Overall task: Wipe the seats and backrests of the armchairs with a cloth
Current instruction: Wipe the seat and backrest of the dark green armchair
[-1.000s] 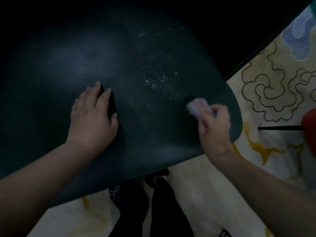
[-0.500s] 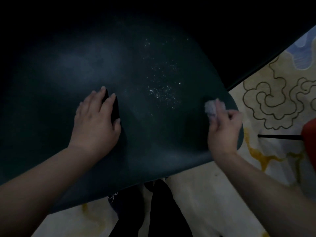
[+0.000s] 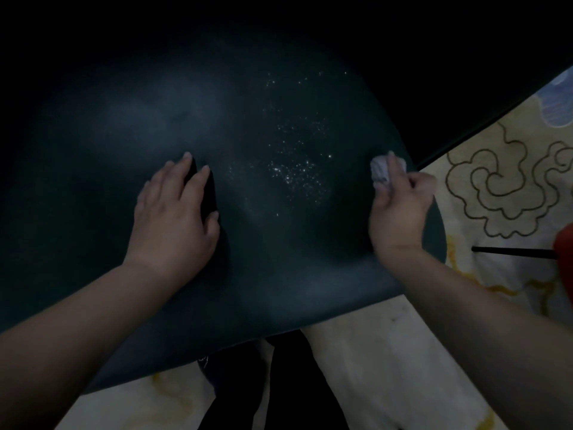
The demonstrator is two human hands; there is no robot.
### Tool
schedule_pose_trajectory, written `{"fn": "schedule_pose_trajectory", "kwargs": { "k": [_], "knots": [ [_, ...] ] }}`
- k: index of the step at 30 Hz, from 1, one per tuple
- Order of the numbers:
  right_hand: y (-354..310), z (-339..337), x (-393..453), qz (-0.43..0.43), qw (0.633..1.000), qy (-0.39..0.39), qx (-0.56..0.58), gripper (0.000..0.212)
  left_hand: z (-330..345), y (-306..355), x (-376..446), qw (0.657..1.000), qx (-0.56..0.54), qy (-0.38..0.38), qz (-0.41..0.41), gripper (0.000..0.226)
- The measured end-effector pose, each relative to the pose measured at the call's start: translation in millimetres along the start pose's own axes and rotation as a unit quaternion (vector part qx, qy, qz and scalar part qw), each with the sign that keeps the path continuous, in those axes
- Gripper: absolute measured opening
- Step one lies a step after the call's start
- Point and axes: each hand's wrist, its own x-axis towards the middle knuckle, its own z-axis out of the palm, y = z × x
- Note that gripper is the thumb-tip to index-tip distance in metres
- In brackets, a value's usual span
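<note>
- Dim room, seen from above; pale floor covering with yellow streaks and dark looping scroll lines at right; upper part of the view lost in darkness
- Armchair seat: dark green, smooth, rounded front edge, fills most of the view; faint pale sheen at upper left and along the front edge; backrest cannot be made out in the dark
- White specks: scattered cluster on the seat, between the two hands, thinning toward the top
- Left hand: palm down, flat on the seat left of centre; fingers straight and slightly spread, holding nothing; forearm enters from lower left
- Right hand: at the right edge of the seat; fingers curled round the cloth; slightly blurred; forearm enters from lower right
- Cloth: small pale wad, bunched, showing above and left of the right hand's fingers; lies against the seat near its right rim
- Red object: at the right border, cut off by it; kind cannot be told
- Black rod: thin, level, running from the red object toward the seat, not reaching it
- Dark legs: person's own, below the seat's front edge, bottom centre
</note>
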Motion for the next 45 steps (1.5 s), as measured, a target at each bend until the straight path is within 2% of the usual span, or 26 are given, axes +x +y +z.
{"fn": "schedule_pose_trajectory", "kwargs": {
  "k": [2, 5, 8, 10, 11, 12, 14, 16, 17, 18, 19, 20, 22, 24, 25, 27, 28, 30, 32, 35, 38, 41, 42, 43, 44, 45],
  "knots": [
    [-24.9, 14.5, -5.7, -0.057, 0.998, -0.036, 0.01, 0.037, -0.3, -1.0, 2.9, 1.0, -0.002, 0.005, -0.001, 0.068],
    [-33.6, 14.1, -37.0, -0.174, 0.978, -0.114, 0.024, 0.052, -0.7, -1.9, 5.4, 1.0, -0.01, 0.013, -0.006, 0.068],
    [-14.4, 3.2, -21.8, -0.214, 0.97, -0.11, -0.018, 0.049, -0.9, -4.7, 6.8, 1.0, -0.011, 0.019, -0.004, 0.068],
    [-20.5, 7.9, 0.2, -0.2, 0.974, -0.084, -0.058, 0.05, -1.5, -6.7, 7.5, 1.0, -0.016, 0.022, -0.005, 0.067],
    [-27.0, 16.4, 12.2, -0.17, 0.983, -0.06, -0.04, 0.048, -1.5, -7.3, 7.8, 1.0, -0.018, 0.021, -0.004, 0.067],
    [-35.5, 25.1, 21.3, -0.137, 0.99, -0.039, -0.014, 0.041, -1.5, -7.5, 8.1, 1.0, -0.019, 0.022, -0.003, 0.067],
    [-57.7, 35.3, 21.4, -0.134, 0.989, -0.032, -0.053, 0.024, -1.3, -7.9, 8.6, 1.0, -0.022, 0.022, -0.003, 0.067],
    [-66.1, 34.4, -1.2, -0.165, 0.984, -0.063, -0.004, 0.02, -1.2, -7.0, 8.9, 0.999, -0.028, 0.02, -0.005, 0.067],
    [-62.0, 31.5, -15.8, -0.208, 0.971, -0.114, 0.037, 0.032, -1.4, -6.9, 8.9, 0.999, -0.032, 0.021, -0.007, 0.067],
    [-54.7, 26.7, -25.6, -0.25, 0.957, -0.146, 0.003, 0.045, -1.8, -6.6, 8.7, 0.999, -0.035, 0.022, -0.008, 0.067],
    [-47.7, 22.1, -27.4, -0.252, 0.954, -0.161, -0.017, 0.046, -2.1, -6.3, 8.1, 0.999, -0.037, 0.022, -0.008, 0.067],
    [-37.2, 21.0, -17.8, -0.251, 0.958, -0.137, -0.014, 0.036, -2.6, -6.2, 7.9, 0.999, -0.038, 0.02, -0.007, 0.067],
    [-44.2, 17.9, 14.0, -0.166, 0.98, -0.09, -0.058, 0.015, -3.6, -7.1, 8.1, 0.999, -0.038, 0.018, -0.003, 0.068],
    [-54.8, 28.8, 41.1, -0.136, 0.988, -0.064, -0.039, 0.026, -4.5, -7.7, 10.1, 0.999, -0.035, 0.017, 0.001, 0.068],
    [-61.3, 34.5, 43.2, -0.095, 0.993, -0.064, -0.003, 0.024, -4.8, -7.9, 11.8, 0.999, -0.034, 0.018, 0.001, 0.068],
    [-78.6, 44.3, 25.2, -0.106, 0.992, -0.067, -0.027, 0.011, -6.1, -7.8, 15.1, 0.999, -0.033, 0.02, -0.001, 0.068],
    [-78.2, 48.1, 6.1, -0.11, 0.99, -0.085, 0.001, 0.02, -6.8, -7.4, 16.5, 0.999, -0.033, 0.019, -0.003, 0.068],
    [-65.8, 44.4, -30.2, -0.215, 0.964, -0.153, 0.017, 0.023, -7.7, -7.7, 17.9, 0.999, -0.035, 0.02, -0.007, 0.068],
    [-51.9, 32.5, -43.0, -0.214, 0.96, -0.182, -0.005, 0.024, -9.3, -10.2, 17.7, 0.999, -0.034, 0.02, -0.006, 0.068],
    [-45.0, 22.9, -23.4, -0.163, 0.98, -0.098, -0.064, 0.021, -12.2, -19.1, 18.4, 0.999, -0.028, 0.016, -0.008, 0.068],
    [-56.5, 41.6, -28.0, -0.099, 0.991, -0.075, -0.041, 0.038, -15.0, -28.7, 15.9, 1.0, -0.02, 0.014, -0.019, 0.069],
    [-95.7, 62.3, -54.9, -0.173, 0.979, -0.087, -0.067, 0.037, -16.1, -31.4, 9.2, 0.999, -0.023, 0.016, -0.033, 0.068],
    [-105.0, 66.0, -52.3, -0.243, 0.963, -0.103, -0.06, 0.03, -16.0, -31.1, 7.2, 0.999, -0.026, 0.012, -0.036, 0.068],
    [-114.0, 68.2, -46.0, -0.286, 0.949, -0.128, -0.015, 0.034, -15.9, -31.3, 5.2, 0.999, -0.028, 0.01, -0.037, 0.068],
    [-116.2, 69.3, -32.9, -0.289, 0.945, -0.157, 0.01, 0.041, -15.7, -31.9, 2.9, 0.999, -0.029, 0.007, -0.035, 0.068],
    [-115.7, 67.9, -18.4, -0.27, 0.952, -0.147, 0.005, 0.045, -15.6, -32.8, 0.5, 0.999, -0.03, 0.004, -0.034, 0.068]
  ]
}}
